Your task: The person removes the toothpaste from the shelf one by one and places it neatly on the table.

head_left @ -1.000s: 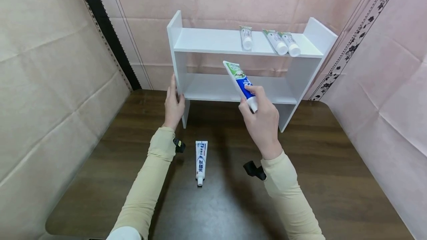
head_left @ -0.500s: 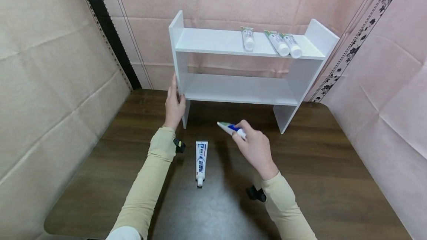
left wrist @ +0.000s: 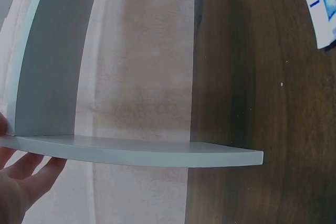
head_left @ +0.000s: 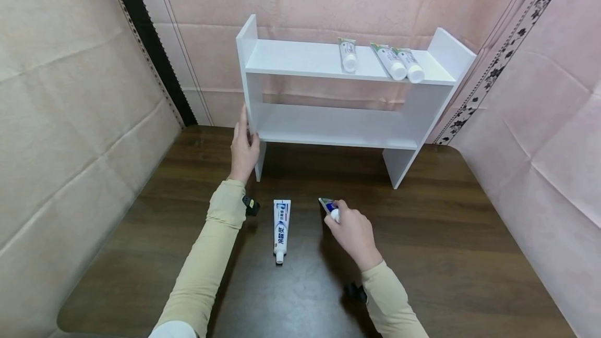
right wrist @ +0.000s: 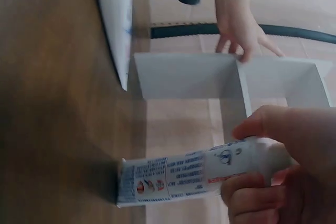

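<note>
My left hand (head_left: 244, 153) holds the left side panel of a white two-tier shelf (head_left: 338, 124). In the left wrist view its fingers (left wrist: 44, 177) lie along the panel's outer face, with the thumb over the edge. My right hand (head_left: 354, 233) grips a blue, green and white toothpaste tube (right wrist: 184, 174) near its cap. The tube's flat end points down, close to the tabletop, and the hand hides part of the cap. A second, white-and-blue toothpaste tube (head_left: 281, 231) lies on the table between the arms, cap toward the person.
Several white-capped tubes lie on the shelf's upper board: one tube (head_left: 348, 55) near the middle, two side by side (head_left: 389, 61) at the right. The lower board (head_left: 328, 124) is bare. Cloth walls (head_left: 84, 134) enclose the brown wooden table (head_left: 469, 254) left, right and behind.
My right hand has come down from in front of the lower board toward the tabletop, bringing the toothpaste tube along and tipping its flat end downward. The left hand stays on the shelf panel.
</note>
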### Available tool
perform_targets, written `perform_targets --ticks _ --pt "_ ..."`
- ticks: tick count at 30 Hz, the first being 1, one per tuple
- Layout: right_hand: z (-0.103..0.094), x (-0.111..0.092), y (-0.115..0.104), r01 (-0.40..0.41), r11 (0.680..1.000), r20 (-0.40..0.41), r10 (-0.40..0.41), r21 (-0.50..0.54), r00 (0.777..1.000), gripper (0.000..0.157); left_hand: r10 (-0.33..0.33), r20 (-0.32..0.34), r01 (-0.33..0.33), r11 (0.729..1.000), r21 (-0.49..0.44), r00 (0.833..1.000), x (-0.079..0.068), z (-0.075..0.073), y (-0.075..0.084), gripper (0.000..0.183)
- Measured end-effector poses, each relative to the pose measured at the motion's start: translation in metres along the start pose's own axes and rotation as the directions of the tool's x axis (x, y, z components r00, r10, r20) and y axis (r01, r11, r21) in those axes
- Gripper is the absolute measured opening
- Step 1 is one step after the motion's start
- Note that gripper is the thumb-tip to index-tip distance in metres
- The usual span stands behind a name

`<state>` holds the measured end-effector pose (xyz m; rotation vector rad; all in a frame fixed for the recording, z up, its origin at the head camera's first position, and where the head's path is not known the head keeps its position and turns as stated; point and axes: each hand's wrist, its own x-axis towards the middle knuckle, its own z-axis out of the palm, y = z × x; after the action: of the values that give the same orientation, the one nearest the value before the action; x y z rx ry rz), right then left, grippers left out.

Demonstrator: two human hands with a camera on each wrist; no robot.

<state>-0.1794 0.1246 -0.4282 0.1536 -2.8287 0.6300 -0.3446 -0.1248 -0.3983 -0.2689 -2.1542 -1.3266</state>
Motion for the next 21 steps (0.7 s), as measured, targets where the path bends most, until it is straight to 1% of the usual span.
perform_targets --ticks 4,6,14,21 --pt "0.011 -0.009 -0.002 0.050 0.995 -0.001 -0.050 -0.091 0.999 0.040 -0.006 -0.005 0.006 1.000 0.000 1.000 0.000 0.000 -0.001 0.075" --pt "0.014 -0.013 -0.004 0.063 0.991 0.012 -0.062 -0.116 0.998 0.042 -0.005 -0.006 0.005 1.000 0.000 1.000 0.000 0.000 -0.001 0.075" --pt "0.027 -0.026 -0.001 0.034 0.989 0.083 -0.022 -0.144 0.996 0.055 0.011 -0.016 -0.011 1.000 -0.001 1.000 -0.002 0.000 -0.001 0.072" --pt "0.039 -0.035 0.007 0.059 0.983 0.143 -0.034 -0.174 0.989 0.062 0.030 -0.018 -0.031 0.999 -0.010 0.999 -0.001 0.001 -0.002 0.069"
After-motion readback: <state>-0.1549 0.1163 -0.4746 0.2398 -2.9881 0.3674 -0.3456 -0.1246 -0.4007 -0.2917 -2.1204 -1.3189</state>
